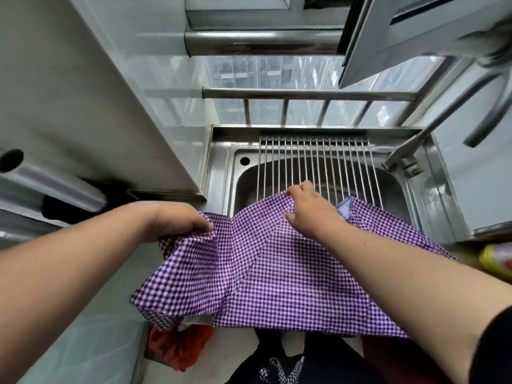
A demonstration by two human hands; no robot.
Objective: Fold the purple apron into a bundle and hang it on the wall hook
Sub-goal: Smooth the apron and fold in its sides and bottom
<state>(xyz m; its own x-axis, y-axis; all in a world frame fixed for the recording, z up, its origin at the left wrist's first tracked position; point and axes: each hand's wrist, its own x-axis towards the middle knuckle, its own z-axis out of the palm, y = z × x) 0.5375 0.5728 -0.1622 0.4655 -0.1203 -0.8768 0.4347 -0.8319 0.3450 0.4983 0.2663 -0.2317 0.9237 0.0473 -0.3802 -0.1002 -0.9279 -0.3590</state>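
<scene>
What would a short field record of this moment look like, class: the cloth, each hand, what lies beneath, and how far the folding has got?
cloth: purple apron, checked, spread wide
left hand: fingers pinch the cloth's left upper edge
right hand: grips the far edge
beneath: steel sink with a rod rack across it
folding: creases only, no bundle yet
wall hook: not in view

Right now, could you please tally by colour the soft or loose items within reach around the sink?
Purple: 1, the purple checked cloth apron
Red-orange: 1, the crumpled red-orange bag
Yellow: 1, the blurred yellow object
Total: 3
</scene>
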